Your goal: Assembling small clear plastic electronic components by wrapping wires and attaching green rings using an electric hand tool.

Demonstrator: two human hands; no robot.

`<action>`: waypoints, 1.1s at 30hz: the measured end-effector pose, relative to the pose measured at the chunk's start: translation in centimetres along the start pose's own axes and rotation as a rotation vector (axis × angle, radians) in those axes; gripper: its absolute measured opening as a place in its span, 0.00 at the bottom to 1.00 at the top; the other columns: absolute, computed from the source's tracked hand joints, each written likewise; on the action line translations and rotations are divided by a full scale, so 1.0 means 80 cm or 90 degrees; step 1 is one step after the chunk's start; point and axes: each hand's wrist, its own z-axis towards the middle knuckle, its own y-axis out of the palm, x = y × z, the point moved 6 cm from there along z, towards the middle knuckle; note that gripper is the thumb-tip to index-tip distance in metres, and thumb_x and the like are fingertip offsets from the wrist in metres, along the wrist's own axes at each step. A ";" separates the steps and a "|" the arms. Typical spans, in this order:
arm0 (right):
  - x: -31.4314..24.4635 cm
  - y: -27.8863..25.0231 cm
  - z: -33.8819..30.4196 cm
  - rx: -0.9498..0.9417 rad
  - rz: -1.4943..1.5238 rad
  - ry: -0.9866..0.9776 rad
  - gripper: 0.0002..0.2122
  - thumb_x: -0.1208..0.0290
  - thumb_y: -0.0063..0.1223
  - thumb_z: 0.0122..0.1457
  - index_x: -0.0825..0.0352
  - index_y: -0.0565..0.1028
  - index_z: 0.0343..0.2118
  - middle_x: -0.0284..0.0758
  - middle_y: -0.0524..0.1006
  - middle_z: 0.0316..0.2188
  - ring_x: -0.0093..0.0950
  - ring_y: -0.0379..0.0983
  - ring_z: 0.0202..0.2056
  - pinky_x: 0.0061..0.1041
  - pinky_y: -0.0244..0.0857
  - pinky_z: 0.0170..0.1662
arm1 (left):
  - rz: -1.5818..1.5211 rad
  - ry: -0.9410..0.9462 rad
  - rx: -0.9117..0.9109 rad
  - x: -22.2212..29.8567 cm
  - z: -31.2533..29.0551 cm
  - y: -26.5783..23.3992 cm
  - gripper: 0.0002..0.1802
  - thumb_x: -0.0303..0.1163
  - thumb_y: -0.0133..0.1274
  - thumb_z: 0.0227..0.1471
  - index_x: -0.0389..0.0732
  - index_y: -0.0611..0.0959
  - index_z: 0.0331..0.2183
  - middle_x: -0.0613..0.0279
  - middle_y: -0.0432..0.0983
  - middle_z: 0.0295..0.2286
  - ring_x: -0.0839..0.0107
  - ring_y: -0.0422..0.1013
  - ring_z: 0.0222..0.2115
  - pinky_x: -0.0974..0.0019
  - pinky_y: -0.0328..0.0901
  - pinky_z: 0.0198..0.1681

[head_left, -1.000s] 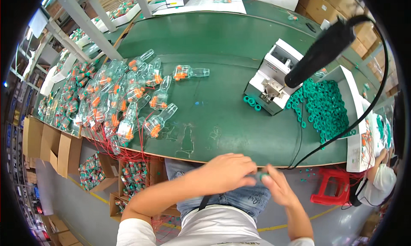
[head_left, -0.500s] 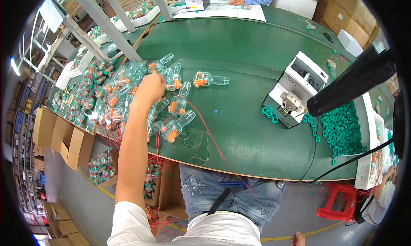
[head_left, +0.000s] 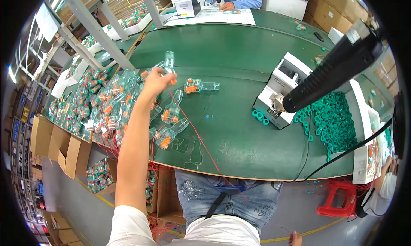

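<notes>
While a heap of clear bottles with orange fittings is lying well to the left of the white machine, the left forearm is slanting up over the heap's right part, its elbow nearer the person. On the machine's left, well apart from it, the left hand is showing its back, with the wrist bent slightly and the thumb pointing toward the machine. Its fingers are curling nearly closed, gripping one clear bottle near its orange end. That bottle is standing roughly upright at the thumb side of the hand, its neck pointing away from the person and looking blurred. From just below the hand, a red wire is slanting toward the table edge on the machine's near left. Between the held bottle and the machine, a lone bottle is lying on its side, its neck pointing at the machine. Below the machine and past the table edge, the right hand is hanging low, cut off by the picture's edge; how far open it is cannot be told. Right of the machine, many green rings are lying piled.
</notes>
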 end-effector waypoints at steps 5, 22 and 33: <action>-0.188 0.099 -0.054 0.118 -0.963 -0.249 0.20 0.51 0.50 0.60 0.67 0.81 0.30 0.41 0.81 0.25 0.46 0.80 0.29 0.43 0.69 0.29 | -0.547 0.068 -0.109 0.079 -0.119 0.049 0.36 0.32 0.67 0.47 0.41 0.64 0.53 0.58 0.75 0.38 0.71 0.74 0.35 0.59 0.74 0.40; -0.557 0.369 -0.234 -0.199 -0.155 -0.901 0.06 0.73 0.59 0.57 0.67 0.79 0.37 0.40 0.80 0.31 0.40 0.78 0.34 0.34 0.72 0.38 | -0.558 0.067 -0.614 0.062 -0.354 0.100 0.23 0.14 0.64 0.44 0.41 0.74 0.41 0.60 0.72 0.42 0.72 0.69 0.46 0.64 0.67 0.53; -0.478 0.410 -0.307 -0.556 -0.508 -0.886 0.05 0.72 0.53 0.60 0.68 0.77 0.35 0.41 0.78 0.29 0.41 0.76 0.31 0.35 0.70 0.33 | -0.144 0.352 -0.399 0.050 -0.325 0.080 0.19 0.22 0.66 0.44 0.44 0.72 0.34 0.62 0.64 0.41 0.67 0.63 0.42 0.68 0.59 0.48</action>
